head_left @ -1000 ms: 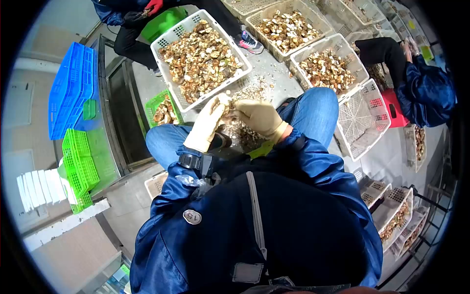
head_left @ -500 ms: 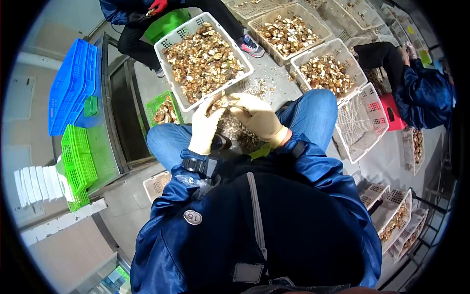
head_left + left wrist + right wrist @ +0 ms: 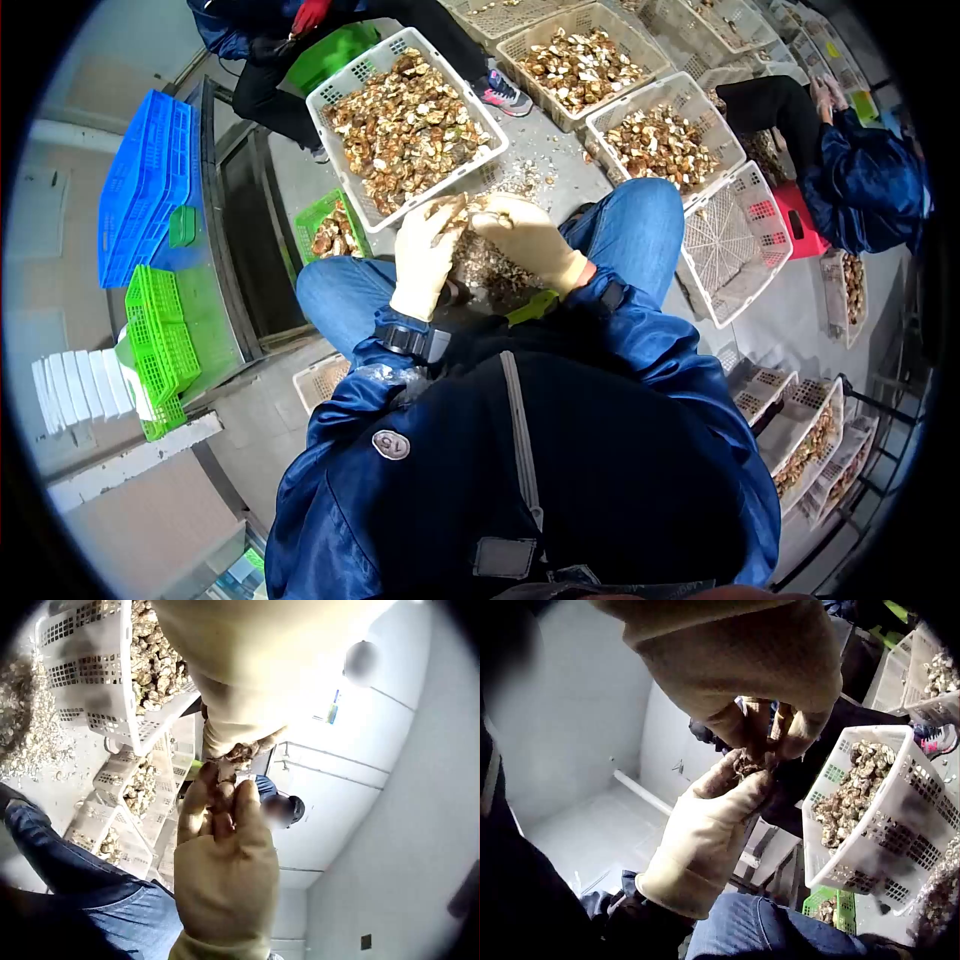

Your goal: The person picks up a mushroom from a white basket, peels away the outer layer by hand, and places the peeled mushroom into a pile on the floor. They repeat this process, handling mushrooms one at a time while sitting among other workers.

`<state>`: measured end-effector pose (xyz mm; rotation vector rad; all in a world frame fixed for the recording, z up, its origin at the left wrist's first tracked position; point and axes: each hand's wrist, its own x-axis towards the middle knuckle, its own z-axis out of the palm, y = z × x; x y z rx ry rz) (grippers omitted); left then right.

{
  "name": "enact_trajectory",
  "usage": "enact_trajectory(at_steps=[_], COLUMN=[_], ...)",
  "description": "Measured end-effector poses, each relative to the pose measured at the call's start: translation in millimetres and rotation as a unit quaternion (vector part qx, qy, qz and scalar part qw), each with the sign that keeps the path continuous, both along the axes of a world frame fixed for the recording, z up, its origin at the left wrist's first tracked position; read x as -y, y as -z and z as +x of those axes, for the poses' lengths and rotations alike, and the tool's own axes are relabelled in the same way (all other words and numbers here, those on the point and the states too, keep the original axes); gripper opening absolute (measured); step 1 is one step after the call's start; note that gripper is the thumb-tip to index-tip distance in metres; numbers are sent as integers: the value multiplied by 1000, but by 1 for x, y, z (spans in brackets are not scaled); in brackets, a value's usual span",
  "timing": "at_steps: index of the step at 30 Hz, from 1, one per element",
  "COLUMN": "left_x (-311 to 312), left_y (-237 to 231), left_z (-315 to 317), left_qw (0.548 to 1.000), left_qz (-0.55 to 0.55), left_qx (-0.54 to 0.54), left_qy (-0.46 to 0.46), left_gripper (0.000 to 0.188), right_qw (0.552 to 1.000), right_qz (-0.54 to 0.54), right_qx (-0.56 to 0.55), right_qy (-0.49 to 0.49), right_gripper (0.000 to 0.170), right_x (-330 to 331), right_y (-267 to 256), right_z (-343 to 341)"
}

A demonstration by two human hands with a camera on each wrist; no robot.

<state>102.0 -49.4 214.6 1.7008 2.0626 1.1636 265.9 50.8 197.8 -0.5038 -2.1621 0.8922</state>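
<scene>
Both hands wear cream gloves with browned fingertips and meet in front of the knees. My left hand (image 3: 424,262) pinches a small brown mushroom (image 3: 745,763) between thumb and fingers, most of it covered by them. Against its other side, my right hand (image 3: 528,242) has curled fingers and thumb closed on the piece, seen in the right wrist view. In the left wrist view the mushroom's broken brown edge shows between the two sets of fingertips. Just beyond the hands stands a white basket (image 3: 478,163) heaped with brown and white mushrooms (image 3: 405,125).
A green basket (image 3: 306,236) with mushrooms stands by the left knee. Pale scraps (image 3: 495,272) cover the floor below the hands. More filled baskets (image 3: 690,88) and a bare-bottomed white basket (image 3: 732,245) are at the right. Two people sit nearby, front left and far right.
My hands have come closer together, fingertips now meeting at the mushroom. Half a second ago a gap showed between them, with the piece in the left fingers.
</scene>
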Motion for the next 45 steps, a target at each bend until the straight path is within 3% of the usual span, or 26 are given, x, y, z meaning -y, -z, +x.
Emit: enact_trajectory(at_steps=[3, 5, 6, 8, 9, 10, 11, 12, 14, 17, 18, 19, 20, 21, 22, 23, 24, 26, 29, 33, 34, 36, 38, 40, 42, 45], left_x=[0, 1, 0, -1, -3, -2, -2, -3, -2, -4, -5, -5, -4, -3, -2, 0, 1, 7, 9, 13, 13, 19, 19, 18, 9, 5], left_y=[0, -11, -6, 1, 0, -1, -4, -7, -5, -2, 25, 25, 25, 23, 20, 15, 3, 14, 16, 15, -5, 6, -7, 7, -13, -27], left_z=[1, 4, 2, -3, -3, -1, -1, -1, -5, -8, -19, -18, -15, -14, -15, -15, -14, -20, -26, -32, -27, -23, -35, -36, -38, -33], left_qw=[998, 996, 999, 999, 999, 999, 999, 999, 1000, 982, 952, 906, 845, 770, 740, 724, 706, 667, 677, 759, 763, 838, 769, 881, 845, 819], left_qz=[11, 5, 28, 38, 43, 19, 15, 11, 19, -36, -48, -51, -53, -55, -66, -83, -98, -126, -179, -210, -238, -172, -256, -182, -308, -339], left_qx=[68, 91, 43, 31, 25, 48, 40, 32, -21, 182, 299, 419, 532, 635, 668, 684, 699, 729, 714, 613, 601, 517, 581, 428, 425, 458], left_qy=[-5, -5, -9, -2, 2, -10, -8, -7, 6, 17, 48, 35, 20, 7, 32, 45, 58, 88, 20, 69, 22, 20, 78, 89, 106, 68], left_gripper=[34, 34, 34, 35, 35, 36, 36, 35, 36, 39, 40, 39, 38, 37, 32, 31, 30, 32, 27, 29, 29, 27, 25, 26, 28, 29], right_qw=[954, 935, 964, 989, 993, 936, 821, 750, 919, 994, 985, 895, 733, 897, 985, 989, 980, 984, 986, 970, 963, 966, 956, 974, 979, 937], right_qz=[-248, -284, -146, 143, -102, -342, -560, -646, -374, -41, -149, -424, -662, -429, -159, 124, -187, -167, -157, -200, -215, -196, -229, -154, -118, -249], right_qx=[-110, -163, -180, -4, -27, -50, -70, -121, -65, 61, 20, -35, -121, -58, 9, 77, 40, 7, 37, 76, 105, 125, 141, 100, 75, 199], right_qy=[-125, -134, -132, -37, -55, -70, -81, -77, -111, -84, -89, -135, -100, -87, -65, -37, -59, -61, -52, -112, -121, -111, -117, -130, -146, -145], right_gripper=[16, 19, 20, 21, 21, 22, 23, 23, 20, 18, 18, 15, 12, 11, 12, 14, 17, 21, 29, 32, 32, 33, 32, 32, 32, 29], right_x=[-17, -12, -12, -13, -14, -15, -15, -10, -14, -18, -17, -17, -17, -19, -25, -27, -23, -18, -10, -7, -8, -13, -13, -9, -11, -22], right_y=[28, 27, 20, 17, 19, 21, 23, -12, -3, -2, 13, 10, 7, 8, 10, 11, 0, -9, -29, -25, -23, -23, -19, -15, -16, -39], right_z=[-2, -1, -1, 0, 0, -1, -2, 3, 1, 14, 12, 10, 8, 9, 11, 14, 16, 14, 10, 8, 7, 10, 10, 7, 7, 11])
